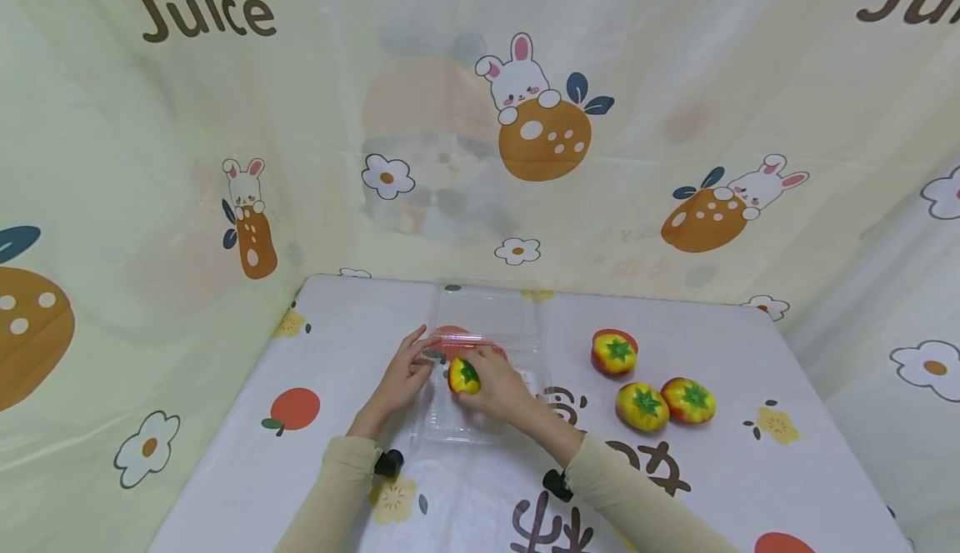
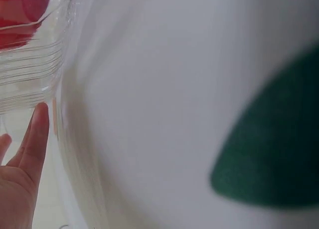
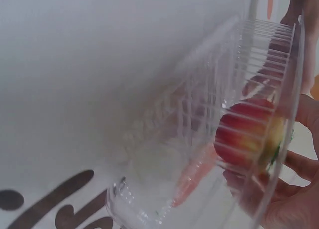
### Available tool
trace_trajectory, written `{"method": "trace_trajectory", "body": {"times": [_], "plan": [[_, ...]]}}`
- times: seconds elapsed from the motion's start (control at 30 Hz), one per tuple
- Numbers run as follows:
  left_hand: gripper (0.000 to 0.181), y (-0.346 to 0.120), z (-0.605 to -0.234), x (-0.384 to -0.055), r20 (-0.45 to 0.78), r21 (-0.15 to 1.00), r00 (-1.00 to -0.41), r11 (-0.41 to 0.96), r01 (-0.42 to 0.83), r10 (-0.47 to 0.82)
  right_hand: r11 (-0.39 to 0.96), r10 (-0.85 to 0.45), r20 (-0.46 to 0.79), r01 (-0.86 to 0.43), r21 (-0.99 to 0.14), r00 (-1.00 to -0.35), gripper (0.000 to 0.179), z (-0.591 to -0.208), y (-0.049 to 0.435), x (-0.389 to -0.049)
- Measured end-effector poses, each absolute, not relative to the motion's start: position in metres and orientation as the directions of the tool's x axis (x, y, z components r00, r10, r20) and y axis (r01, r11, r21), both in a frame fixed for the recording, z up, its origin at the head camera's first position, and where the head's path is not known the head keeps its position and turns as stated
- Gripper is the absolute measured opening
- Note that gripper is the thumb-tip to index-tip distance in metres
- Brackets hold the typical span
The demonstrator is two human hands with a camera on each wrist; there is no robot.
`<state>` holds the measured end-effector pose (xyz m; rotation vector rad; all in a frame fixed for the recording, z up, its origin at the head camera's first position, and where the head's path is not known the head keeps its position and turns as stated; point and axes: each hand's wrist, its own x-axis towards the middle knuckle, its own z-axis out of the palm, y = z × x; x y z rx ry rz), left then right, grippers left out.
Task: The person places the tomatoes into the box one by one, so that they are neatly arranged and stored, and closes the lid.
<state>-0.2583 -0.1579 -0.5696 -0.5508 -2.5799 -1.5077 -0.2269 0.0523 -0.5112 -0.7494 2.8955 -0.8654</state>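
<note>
A clear plastic clamshell box (image 1: 480, 432) lies with its lid (image 1: 486, 307) folded back on the far side. My right hand (image 1: 495, 386) grips a red-and-yellow toy fruit (image 1: 464, 376) with a green leafy top, low over the left part of the box's base. In the right wrist view, this fruit (image 3: 244, 131) shows through the ridged clear wall. My left hand (image 1: 401, 380) is at the box's left side, fingers extended. The left wrist view shows a fingertip (image 2: 42, 109) right at the ridged wall of the box (image 2: 30, 74).
Right of the box lie three similar toy fruits: one farther back (image 1: 614, 352) and two side by side nearer me (image 1: 642, 407). The white printed tablecloth (image 1: 337, 470) covers the table. A cream printed curtain (image 1: 322, 120) hangs behind and at both sides.
</note>
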Motion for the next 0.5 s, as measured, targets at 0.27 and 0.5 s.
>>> {"method": "trace_trajectory", "body": {"times": [0.27,0.5], "plan": [[0.048,-0.158,-0.569,-0.257,0.247,0.825,-0.938,0.454,0.336,0.244,0.737,-0.451,0.075,-0.418,-0.530,-0.890,0.061,-0.516,0.045,-0.225],[0.047,-0.157,-0.568,-0.258,0.272,0.818,-0.931,0.452,0.356,0.242,0.755,-0.454,0.070,-0.425,-0.500,-0.888,0.063,-0.516,0.037,-0.226]]}}
